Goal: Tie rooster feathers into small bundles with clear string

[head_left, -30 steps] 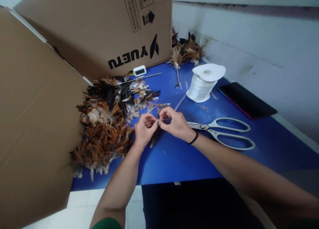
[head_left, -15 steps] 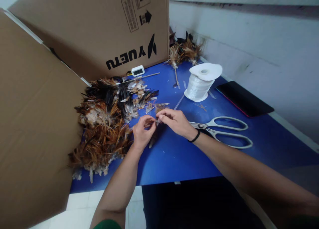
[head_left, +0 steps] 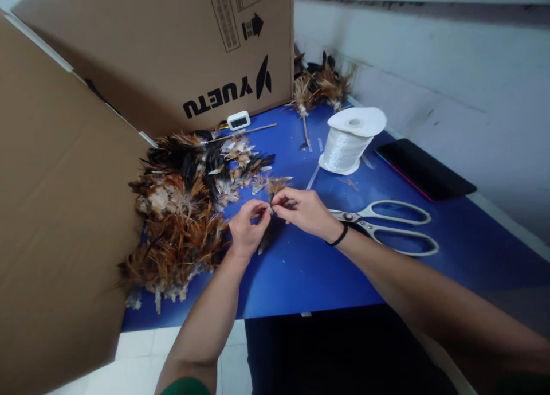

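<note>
Over the middle of the blue table, my left hand (head_left: 249, 229) and my right hand (head_left: 303, 211) meet fingertip to fingertip. Both are closed in a pinch on a small bunch of brown feathers (head_left: 278, 184), whose tips show above and below the fingers. My fingers hide most of its pale middle, and any thread there is too small to make out. Left of my hands lies a large heap of brown, black and white feathers (head_left: 184, 234). Scissors (head_left: 367, 216) rest under my right wrist, their blades partly hidden. Beyond stands a spool of white ribbon (head_left: 344, 148), its loose end running toward my right hand.
A large cardboard box (head_left: 163, 57) walls off the back and left. A small digital timer (head_left: 239, 120) and a thin stick (head_left: 258, 129) lie before it. More feather bunches (head_left: 322, 85) sit in the back corner. A dark phone (head_left: 425, 168) lies by the right wall.
My right fingertips have shifted slightly at the feather bunch. Both hands stay pinched together in nearly the same place, and the view has moved a little.
</note>
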`<state>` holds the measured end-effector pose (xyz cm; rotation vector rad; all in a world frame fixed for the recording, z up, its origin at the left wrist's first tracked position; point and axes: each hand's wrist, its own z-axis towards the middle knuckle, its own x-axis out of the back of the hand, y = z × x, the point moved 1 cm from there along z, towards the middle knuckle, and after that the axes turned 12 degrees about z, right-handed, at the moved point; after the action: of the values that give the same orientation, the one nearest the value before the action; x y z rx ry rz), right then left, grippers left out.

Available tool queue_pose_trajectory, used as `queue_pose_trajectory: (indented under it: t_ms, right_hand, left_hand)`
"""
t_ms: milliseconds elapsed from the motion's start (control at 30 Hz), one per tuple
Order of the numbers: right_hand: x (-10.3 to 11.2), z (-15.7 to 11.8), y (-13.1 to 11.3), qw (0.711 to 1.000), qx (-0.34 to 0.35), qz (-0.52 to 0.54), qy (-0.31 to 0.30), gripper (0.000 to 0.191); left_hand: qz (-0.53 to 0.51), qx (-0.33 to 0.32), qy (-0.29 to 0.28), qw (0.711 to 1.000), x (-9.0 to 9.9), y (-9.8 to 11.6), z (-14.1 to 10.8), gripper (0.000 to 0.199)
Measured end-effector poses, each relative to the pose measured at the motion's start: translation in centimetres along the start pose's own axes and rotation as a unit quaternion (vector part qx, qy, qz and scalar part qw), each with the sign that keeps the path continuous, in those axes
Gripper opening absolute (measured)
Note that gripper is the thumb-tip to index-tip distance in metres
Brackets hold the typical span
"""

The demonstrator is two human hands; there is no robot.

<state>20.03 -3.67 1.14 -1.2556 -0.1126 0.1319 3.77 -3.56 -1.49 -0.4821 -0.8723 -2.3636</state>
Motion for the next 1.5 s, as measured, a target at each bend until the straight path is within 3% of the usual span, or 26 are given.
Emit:
queue_pose_trajectory:
  t_ms: [433,667,1300,1500]
  right_hand:
    - [-0.20,-0.31,0.05,0.986,0.085,-0.143,0.013,0.011]
    - [-0.51,-0.30,0.31,0.980,0.094,-0.175,0.021,0.007]
    - [-0.62,-0.23,0.77,0.999,-0.028,0.007,0.046,0.009]
    - [-0.50,-0.17,0.90,0.998,-0.034,0.040,0.045,0.010]
  left_hand:
    - [0.027,0.012,0.010,1.000,-0.38,-0.30,-0.46,0.026]
    - [0.027,0.020,0.013,0.999,-0.59,0.03,-0.44,0.025]
    - [-0.001,0.054,0.029,0.998,-0.57,0.28,-0.49,0.021]
    - [-0.040,0.091,0.034,0.994,-0.50,0.51,-0.20,0.021]
